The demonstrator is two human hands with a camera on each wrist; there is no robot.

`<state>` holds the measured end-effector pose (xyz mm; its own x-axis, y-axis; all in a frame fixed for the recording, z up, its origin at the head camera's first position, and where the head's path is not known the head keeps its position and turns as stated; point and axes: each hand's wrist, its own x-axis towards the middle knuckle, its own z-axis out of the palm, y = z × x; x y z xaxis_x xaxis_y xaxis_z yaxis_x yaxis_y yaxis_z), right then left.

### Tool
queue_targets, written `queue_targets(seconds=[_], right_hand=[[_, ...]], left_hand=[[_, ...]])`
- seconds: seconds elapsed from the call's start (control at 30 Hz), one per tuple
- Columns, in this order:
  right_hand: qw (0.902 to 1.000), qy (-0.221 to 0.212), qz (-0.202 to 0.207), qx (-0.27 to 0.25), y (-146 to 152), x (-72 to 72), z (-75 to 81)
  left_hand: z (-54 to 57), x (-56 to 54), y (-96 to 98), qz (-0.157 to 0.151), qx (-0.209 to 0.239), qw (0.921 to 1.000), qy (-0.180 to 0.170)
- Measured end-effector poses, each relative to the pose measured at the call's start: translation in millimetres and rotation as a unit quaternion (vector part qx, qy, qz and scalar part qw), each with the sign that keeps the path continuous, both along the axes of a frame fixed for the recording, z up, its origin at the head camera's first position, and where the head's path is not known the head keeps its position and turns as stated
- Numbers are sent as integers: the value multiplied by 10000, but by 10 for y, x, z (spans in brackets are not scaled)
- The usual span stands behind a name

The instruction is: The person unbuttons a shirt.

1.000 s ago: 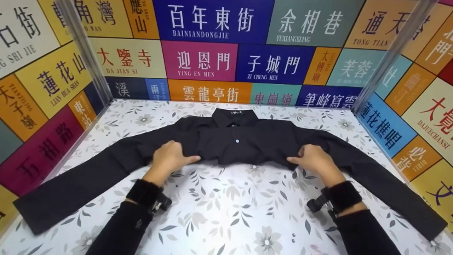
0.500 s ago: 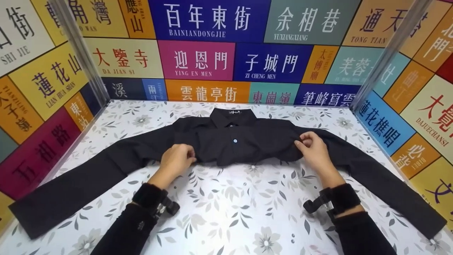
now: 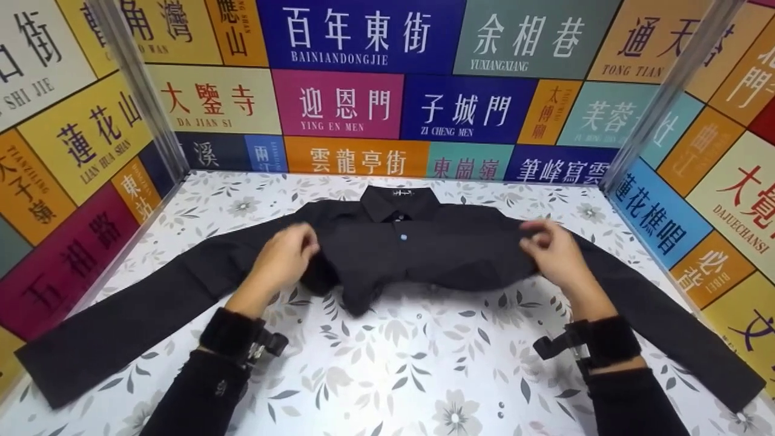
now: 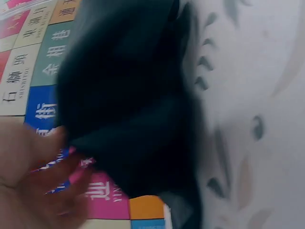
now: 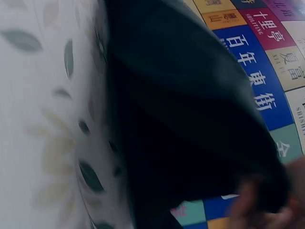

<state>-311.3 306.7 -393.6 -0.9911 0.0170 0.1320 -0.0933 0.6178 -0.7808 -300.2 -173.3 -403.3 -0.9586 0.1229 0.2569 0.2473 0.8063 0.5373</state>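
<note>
A black button-up shirt (image 3: 442,254) lies across the table, its collar (image 3: 381,206) toward the back wall and its sleeves spread to both sides. My left hand (image 3: 281,257) pinches the body's left edge, and my right hand (image 3: 560,257) pinches the right edge. Between them the folded body is lifted a little, and a corner hangs down left of the middle. In the left wrist view the dark cloth (image 4: 133,105) rises from the fingertips, blurred. The right wrist view has the cloth (image 5: 181,105) stretching up from blurred fingers at the lower right.
The table (image 3: 424,363) wears a white cover with grey leaves and flowers. Colourful sign panels (image 3: 342,103) stand along the back and both sides, with clear corner posts (image 3: 151,91). The shirt's left sleeve (image 3: 139,315) and right sleeve (image 3: 666,327) reach toward the table's sides.
My left hand has moved up and slightly left, my right hand up and right. Both took hold of the body's edges, which are now raised, and the front hem hangs lower at left.
</note>
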Motion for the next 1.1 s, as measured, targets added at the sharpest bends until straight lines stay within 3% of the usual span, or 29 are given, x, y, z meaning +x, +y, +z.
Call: queue_targets(seconds=[0.07,0.13,0.23,0.3,0.37,0.43,0.5,0.57,0.6,0.67,0.77,0.8,0.83,0.87,0.93,1.03,1.1], right_hand=[[9937,-751,614,563,53,18,-36],[9795,-1451,1024,948,76,26,-83],[9705,-2033,913,918,73,42,-131],[9683,-2195,741,932,82,46,-145],[9669,-2249,766,930,95,37,-165],[9691,-2050,994,943,104,17,-177],[9738,-1804,1214,664,109,-2,-157],[9776,-1640,1309,153,116,4,-98],[9784,-1600,1302,-128,128,15,-58],[9746,-1720,1261,-686,155,63,35],[9636,-1986,1370,-1150,215,160,148],[9607,-2045,1453,-1186,238,197,167],[9577,-2102,1570,-1179,258,241,174],[9546,-2166,1702,-1133,279,294,170],[9487,-2280,2009,-869,314,425,128],[9388,-2330,2537,-14,336,664,11],[9236,-2538,2851,358,327,817,-69]], left_hand=[[19,38,-37,11,-420,9975,-569],[43,71,-76,188,-933,9903,-1015],[77,102,-150,543,-1642,9742,-1451],[56,95,-220,428,-1721,9671,-1824],[0,74,-283,217,-1312,9702,-2025],[-61,45,-330,48,-573,9751,-2142],[-99,14,-365,47,370,9785,-2030],[-97,1,-400,26,1224,9750,-1855],[-88,-1,-417,-23,1648,9692,-1830],[-62,17,-448,-173,2530,9499,-1827],[-30,100,-511,-463,3629,9075,-2065],[-29,140,-538,-547,3867,8954,-2140],[-32,188,-571,-614,3963,8888,-2220],[-35,247,-606,-697,3959,8849,-2353],[-52,384,-678,-933,3600,8887,-2681],[-109,629,-739,-1412,2694,8926,-3328],[-157,794,-727,-1757,2025,8880,-3735]])
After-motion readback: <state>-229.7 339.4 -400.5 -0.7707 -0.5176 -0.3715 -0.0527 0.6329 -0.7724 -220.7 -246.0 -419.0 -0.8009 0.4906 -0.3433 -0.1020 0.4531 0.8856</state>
